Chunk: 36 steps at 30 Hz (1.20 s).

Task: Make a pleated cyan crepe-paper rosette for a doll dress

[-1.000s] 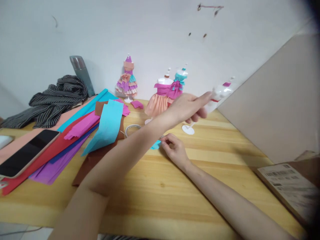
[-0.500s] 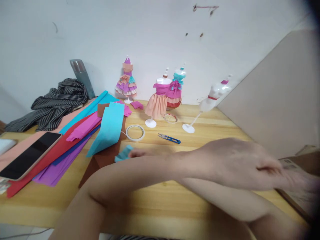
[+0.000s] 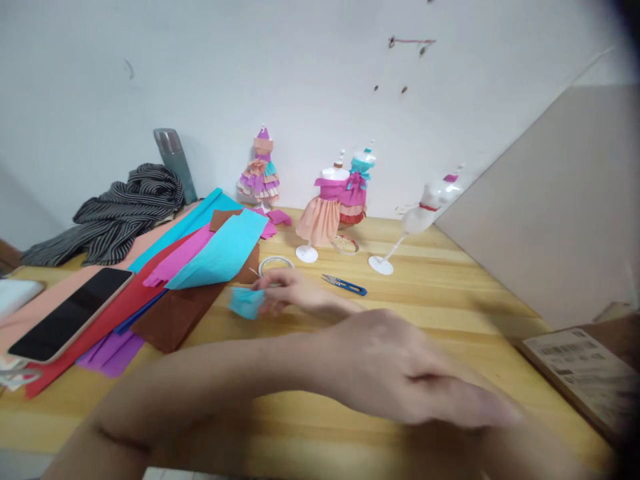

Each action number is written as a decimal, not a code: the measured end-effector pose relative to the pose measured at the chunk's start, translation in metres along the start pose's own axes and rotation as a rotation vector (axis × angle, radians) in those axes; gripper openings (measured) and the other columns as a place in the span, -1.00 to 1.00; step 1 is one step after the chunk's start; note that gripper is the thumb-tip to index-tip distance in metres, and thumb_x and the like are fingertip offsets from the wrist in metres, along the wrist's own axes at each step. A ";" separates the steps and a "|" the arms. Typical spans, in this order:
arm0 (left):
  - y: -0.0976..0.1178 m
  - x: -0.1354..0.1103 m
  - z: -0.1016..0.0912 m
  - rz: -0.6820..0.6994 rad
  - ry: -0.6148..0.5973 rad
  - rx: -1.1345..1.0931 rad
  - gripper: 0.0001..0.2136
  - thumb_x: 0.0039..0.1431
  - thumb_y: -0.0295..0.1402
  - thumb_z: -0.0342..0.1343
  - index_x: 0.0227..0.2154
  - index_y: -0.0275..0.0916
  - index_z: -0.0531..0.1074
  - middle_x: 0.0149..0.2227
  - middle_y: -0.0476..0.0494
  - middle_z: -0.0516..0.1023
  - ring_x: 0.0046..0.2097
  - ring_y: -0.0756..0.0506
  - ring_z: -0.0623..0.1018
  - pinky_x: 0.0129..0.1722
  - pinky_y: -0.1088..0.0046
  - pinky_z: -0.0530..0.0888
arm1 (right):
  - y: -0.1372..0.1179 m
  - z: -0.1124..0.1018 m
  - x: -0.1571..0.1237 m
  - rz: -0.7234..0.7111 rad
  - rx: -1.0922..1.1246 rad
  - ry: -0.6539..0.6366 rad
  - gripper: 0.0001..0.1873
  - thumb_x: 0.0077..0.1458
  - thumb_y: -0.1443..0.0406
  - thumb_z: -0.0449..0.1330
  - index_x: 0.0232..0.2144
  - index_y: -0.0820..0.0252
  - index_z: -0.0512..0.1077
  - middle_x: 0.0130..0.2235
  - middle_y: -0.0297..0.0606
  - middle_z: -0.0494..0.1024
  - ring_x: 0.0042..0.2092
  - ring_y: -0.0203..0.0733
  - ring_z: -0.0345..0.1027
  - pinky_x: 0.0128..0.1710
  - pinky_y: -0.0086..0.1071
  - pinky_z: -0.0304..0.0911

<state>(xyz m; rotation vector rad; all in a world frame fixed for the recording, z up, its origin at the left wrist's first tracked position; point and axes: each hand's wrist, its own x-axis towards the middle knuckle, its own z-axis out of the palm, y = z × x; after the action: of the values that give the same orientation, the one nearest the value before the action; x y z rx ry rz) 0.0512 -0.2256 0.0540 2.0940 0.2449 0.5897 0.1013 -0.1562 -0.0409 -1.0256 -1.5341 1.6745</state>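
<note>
Crossing the table from the lower right, my right hand [image 3: 285, 292] pinches a small piece of turquoise crepe paper [image 3: 247, 303]. My left hand [image 3: 395, 367] lies across in front, over my right forearm; its fingers are blurred and partly hidden, so I cannot see whether it holds anything. Close behind my right hand is a roll of white tape [image 3: 277, 261], partly covered by it. Blue thread snips [image 3: 345, 285] rest to the right. Larger turquoise paper [image 3: 220, 253] and brown paper [image 3: 175, 317] lie to the left.
Small dress forms in paper dresses [image 3: 320, 217] stand at the back, beside an undressed, leaning form [image 3: 417, 217]. At the left are a phone [image 3: 73, 313], coloured paper, a striped cloth [image 3: 130, 207] and a bottle [image 3: 176, 163]. A cardboard box [image 3: 575, 363] sits at the right.
My left hand has moved left and inward from the box side. My right hand has come into clearer view with the small turquoise piece. The large turquoise and brown papers have shifted.
</note>
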 end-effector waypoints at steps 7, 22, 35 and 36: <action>-0.064 -0.032 -0.052 -0.318 0.523 -0.195 -0.50 0.16 0.00 -0.02 -0.72 -0.28 0.38 -0.69 -0.07 0.39 -0.63 0.06 0.33 -0.60 0.52 0.31 | -0.022 -0.106 -0.070 -0.235 -0.243 0.590 -0.88 -0.11 0.29 0.26 -0.50 0.20 0.40 -0.59 -0.36 0.45 -0.58 -0.32 0.29 -0.64 -0.46 0.15; -0.151 -0.037 0.001 -0.218 0.661 0.151 -0.62 0.23 -0.25 -0.02 0.07 -0.25 0.31 -0.37 -0.04 0.45 -0.41 0.01 0.42 -0.35 0.47 0.41 | 0.052 -0.072 -0.077 -0.735 -0.813 0.766 -0.87 0.15 0.44 0.07 -0.38 0.15 0.36 -0.33 -0.21 0.42 -0.33 -0.22 0.30 -0.42 -0.35 0.25; -0.165 -0.035 -0.003 -0.285 0.602 0.111 -0.48 -0.05 -0.23 0.29 0.01 -0.18 0.37 -0.40 0.03 0.41 -0.51 0.06 0.36 -0.48 0.51 0.36 | 0.060 -0.071 -0.074 -0.748 -0.809 0.752 -0.87 0.16 0.44 0.07 -0.35 0.14 0.36 -0.33 -0.22 0.41 -0.34 -0.22 0.29 -0.43 -0.35 0.23; -0.166 -0.035 -0.004 -0.271 0.593 0.125 -0.51 -0.05 -0.25 0.29 -0.01 -0.18 0.39 -0.43 0.04 0.40 -0.52 0.07 0.35 -0.49 0.52 0.35 | 0.060 -0.072 -0.074 -0.749 -0.814 0.750 -0.87 0.16 0.45 0.07 -0.36 0.14 0.36 -0.33 -0.22 0.41 -0.34 -0.22 0.30 -0.43 -0.35 0.24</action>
<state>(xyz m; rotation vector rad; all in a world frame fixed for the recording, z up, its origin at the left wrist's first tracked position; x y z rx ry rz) 0.0269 -0.1434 -0.0925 1.9090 0.9049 1.0366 0.2031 -0.1918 -0.0923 -1.0649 -1.7272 0.0792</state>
